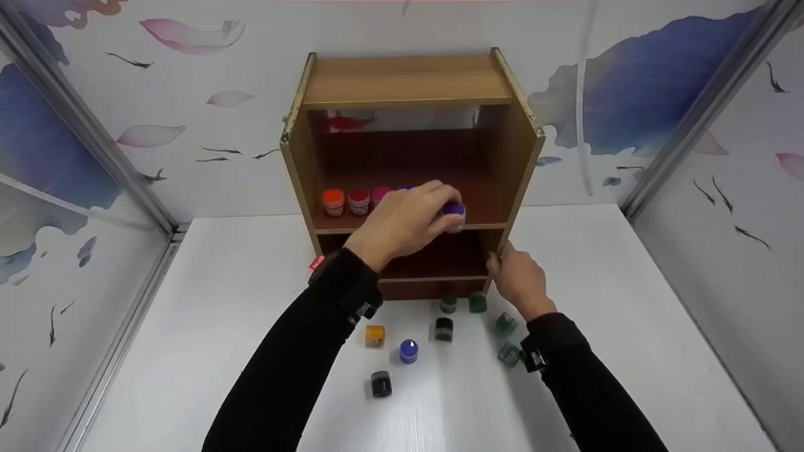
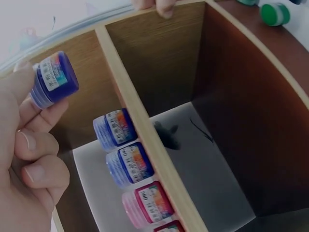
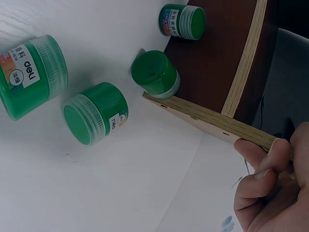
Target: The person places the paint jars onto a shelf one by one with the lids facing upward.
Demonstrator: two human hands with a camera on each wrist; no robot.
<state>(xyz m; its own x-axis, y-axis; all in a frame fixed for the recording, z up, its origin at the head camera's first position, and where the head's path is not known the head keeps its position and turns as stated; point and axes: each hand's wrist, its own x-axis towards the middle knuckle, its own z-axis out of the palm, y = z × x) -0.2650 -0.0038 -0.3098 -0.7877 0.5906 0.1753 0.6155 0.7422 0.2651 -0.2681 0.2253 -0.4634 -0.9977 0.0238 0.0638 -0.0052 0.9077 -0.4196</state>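
Note:
Between thumb and fingers my left hand (image 1: pixel 408 216) pinches a violet paint jar (image 2: pixel 55 79), held at the front of the upper compartment of a wooden shelf (image 1: pixel 402 81). Along that compartment's board stand an orange jar (image 1: pixel 333 202), a red jar (image 1: pixel 359 202), a pink jar (image 2: pixel 147 205) and two blue jars (image 2: pixel 129 164), partly behind the hand in the head view. My right hand (image 1: pixel 520 279) grips the front edge of the shelf's right side panel (image 3: pixel 217 130), low down, thumb on the inner side and fingers curled around the edge.
On the white table (image 1: pixel 251 351) before the shelf lie several green jars (image 3: pixel 99 113), black jars (image 1: pixel 381 383), a yellow jar (image 1: pixel 375 336) and a blue-violet jar (image 1: pixel 409 351). A red tag (image 1: pixel 316 262) sticks out at the shelf's left. Patterned walls (image 1: pixel 722 157) enclose the table.

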